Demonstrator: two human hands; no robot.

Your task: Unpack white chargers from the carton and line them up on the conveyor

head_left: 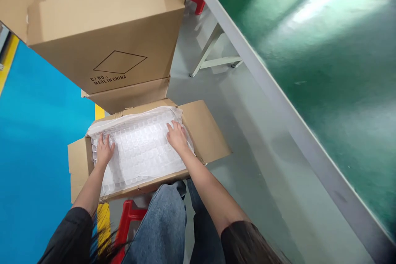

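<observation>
A: Both hands down in the open carton (213,132) on the floor; left hand (104,150) flat on the near-left part of the white cell tray (139,148), fingers spread; right hand (177,136) flat on its far-right part; neither grip is closed on anything, palms pressing or resting only.

B: Tray position?

A: Lying inside the carton, filling it nearly wall to wall under both palms; thin plastic film (123,121) bunched along the edge beyond the fingertips; what sits in the cells is too small to tell.

B: Risks from here?

A: First, the tray looks thin and flexible; lifted from two spots only, it would likely sag between the hands and tip out whatever the cells hold. Second, the film beyond the fingers could drag along and pull the tray askew. Third, the tall carton (105,29) stands just beyond both hands, its base touching or nearly touching the open one; a raised tray edge or a forearm could knock it.

B: Footing?

A: Person seated on a red stool (128,218), knees in jeans (161,222) just behind the wrists, leaning forward; the flap beside the right hand juts out over the grey floor (247,140) and could catch a sleeve; green tabletop (324,49) well off to the right.
</observation>
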